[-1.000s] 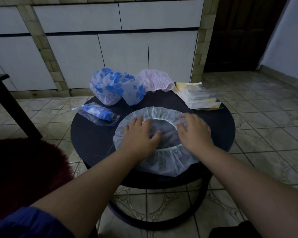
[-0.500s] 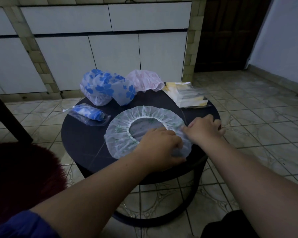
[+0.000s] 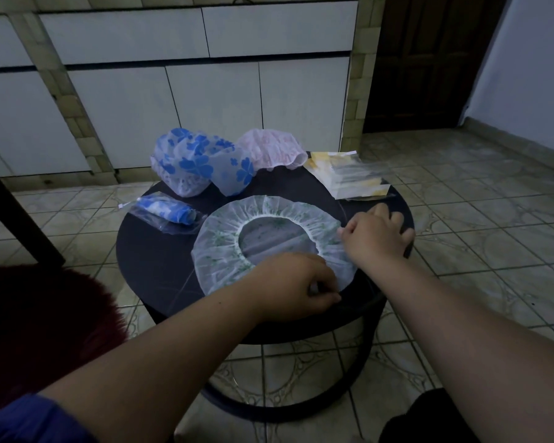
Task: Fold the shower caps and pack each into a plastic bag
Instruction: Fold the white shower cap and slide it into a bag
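A white shower cap with a green print (image 3: 224,247) lies spread flat, opening up, on the round dark table (image 3: 151,260). My left hand (image 3: 296,284) pinches its near edge. My right hand (image 3: 376,233) pinches its right edge by the table rim. Behind it sit blue-flowered shower caps (image 3: 199,163) and a pink shower cap (image 3: 271,148). A rolled blue cap packed in a clear plastic bag (image 3: 167,212) rests at the left. A stack of clear plastic bags (image 3: 349,174) with yellow parts lies at the back right.
White cabinets (image 3: 211,100) stand behind the table. A dark red furry seat (image 3: 42,324) is at the near left, a dark table leg (image 3: 10,206) at the far left. Tiled floor (image 3: 480,225) surrounds the table, and a dark door (image 3: 422,59) is at the back right.
Both hands slid off the cap's middle to its near and right edges and closed on them. The cap now lies flatter, farther onto the table.
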